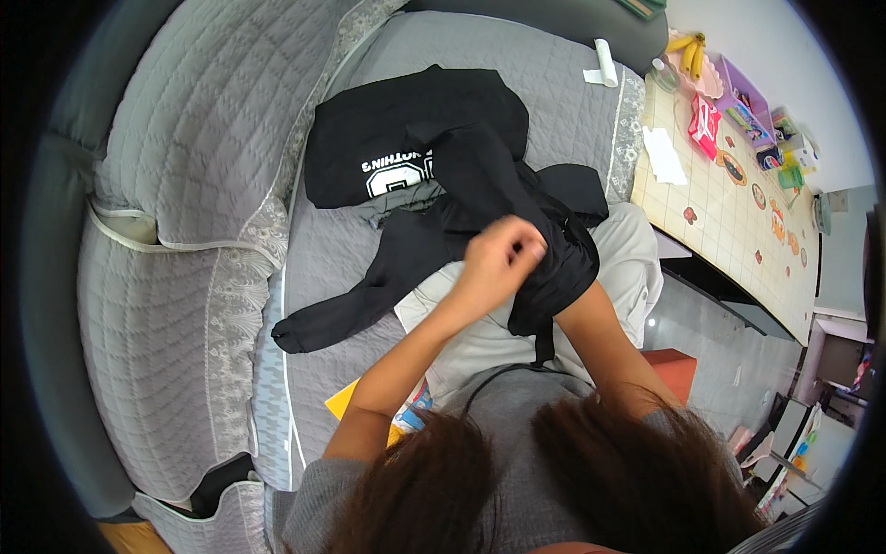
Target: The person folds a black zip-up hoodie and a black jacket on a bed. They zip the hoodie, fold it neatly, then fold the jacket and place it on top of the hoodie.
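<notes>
A black long-sleeved garment (477, 180) lies bunched over my lap and the sofa seat, one sleeve (339, 311) stretched out to the left. My left hand (502, 260) hovers at or just above the fabric with curled, slightly blurred fingers; whether cloth is pinched in them cannot be made out. My right forearm (599, 325) goes into the black cloth, which hides my right hand. Behind lies a folded black garment (387, 118) with a white print, partly covered by the first one. Some grey crumpled cloth (401, 203) shows between them.
The sofa has a grey quilted cover (554, 62) and quilted back cushions (201, 111). A white roll (606, 62) lies at its far end. On the right, a table (720, 215) holds bananas (689, 54), a purple basket (744, 104) and a red packet (704, 128). An orange-red box (670, 374) stands beside me.
</notes>
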The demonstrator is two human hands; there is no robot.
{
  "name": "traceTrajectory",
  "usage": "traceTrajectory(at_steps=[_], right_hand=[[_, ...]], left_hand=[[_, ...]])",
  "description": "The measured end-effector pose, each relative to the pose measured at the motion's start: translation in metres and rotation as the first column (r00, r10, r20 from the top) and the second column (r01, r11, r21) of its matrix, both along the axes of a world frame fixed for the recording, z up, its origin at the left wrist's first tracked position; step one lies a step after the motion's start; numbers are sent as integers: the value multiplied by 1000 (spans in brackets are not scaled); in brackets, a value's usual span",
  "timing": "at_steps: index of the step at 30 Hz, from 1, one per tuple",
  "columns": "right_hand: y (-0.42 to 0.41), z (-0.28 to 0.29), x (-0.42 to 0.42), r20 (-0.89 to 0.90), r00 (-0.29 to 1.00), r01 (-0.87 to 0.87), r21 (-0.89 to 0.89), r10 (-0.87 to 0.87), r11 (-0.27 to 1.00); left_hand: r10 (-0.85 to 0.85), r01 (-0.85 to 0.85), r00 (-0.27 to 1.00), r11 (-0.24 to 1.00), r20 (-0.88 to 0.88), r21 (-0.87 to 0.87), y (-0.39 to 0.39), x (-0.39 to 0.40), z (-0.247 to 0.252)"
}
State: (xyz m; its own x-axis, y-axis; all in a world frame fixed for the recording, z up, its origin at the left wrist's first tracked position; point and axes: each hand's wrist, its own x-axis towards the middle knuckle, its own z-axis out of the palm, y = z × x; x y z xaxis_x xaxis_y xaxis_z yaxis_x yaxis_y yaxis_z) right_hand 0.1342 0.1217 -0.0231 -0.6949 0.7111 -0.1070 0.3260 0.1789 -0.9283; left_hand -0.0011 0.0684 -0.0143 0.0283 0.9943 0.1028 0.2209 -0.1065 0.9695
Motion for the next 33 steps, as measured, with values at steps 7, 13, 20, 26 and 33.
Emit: traceTrajectory(at_steps=[7,13,20,26,33], right_hand=[[-4,-49,-3,204,971,-60,703,-121,709],[2,-27,-4,111,994,-46,573,-21,818],[-1,-17,-1,159,987,-66,449,-7,891],[-9,-6,17,359,934,-128,328,1,936],[-21,13,51,680,723,-219,61,120,974]], left_hand=[[439,-234,765,872,-472,431,39,-23,-24],[220,-163,940,961,-260,225,20,-11,-15],[-185,199,969,977,-161,73,-24,6,15],[231,-62,898,909,-374,413,-7,20,30],[154,161,695,919,-702,360,14,48,3]])
